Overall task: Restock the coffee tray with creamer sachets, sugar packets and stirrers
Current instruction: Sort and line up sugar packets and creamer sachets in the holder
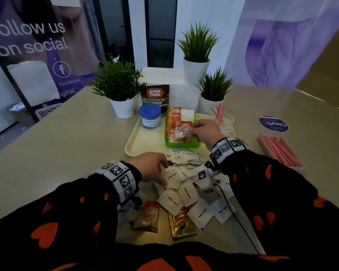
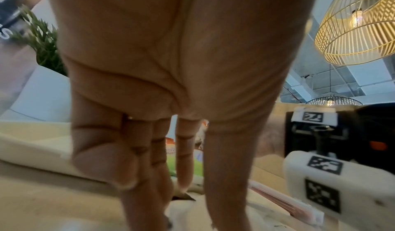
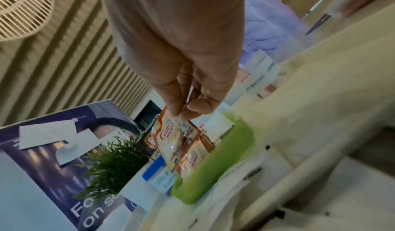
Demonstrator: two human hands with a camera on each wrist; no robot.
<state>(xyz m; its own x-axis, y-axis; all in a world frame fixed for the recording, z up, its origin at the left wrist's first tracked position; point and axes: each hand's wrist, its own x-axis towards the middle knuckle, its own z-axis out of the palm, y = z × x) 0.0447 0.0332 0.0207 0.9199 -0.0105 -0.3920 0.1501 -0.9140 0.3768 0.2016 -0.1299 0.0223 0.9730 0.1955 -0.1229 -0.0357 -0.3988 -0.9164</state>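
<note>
My right hand (image 1: 193,132) pinches a Coffee-mate creamer sachet (image 1: 182,132) by its edge, just above the green bin (image 1: 182,145) on the cream tray (image 1: 137,147). In the right wrist view, thumb and fingers (image 3: 181,114) hold the sachet (image 3: 171,143) over the other creamer sachets standing in the green bin (image 3: 213,165). My left hand (image 1: 165,174) reaches down onto the pile of white sugar packets (image 1: 186,194) in front of the tray. Its fingertips (image 2: 136,184) touch the pile, with the thumb held apart. Red-and-white stirrers (image 1: 280,151) lie on the table at the right.
On the tray stand a blue-lidded jar (image 1: 150,115) and a clear cup of stirrers (image 1: 220,114). A coffee pouch (image 1: 155,94) and three potted plants (image 1: 117,85) stand behind it. A loose creamer sachet (image 1: 147,217) and a gold sachet (image 1: 182,223) lie near me.
</note>
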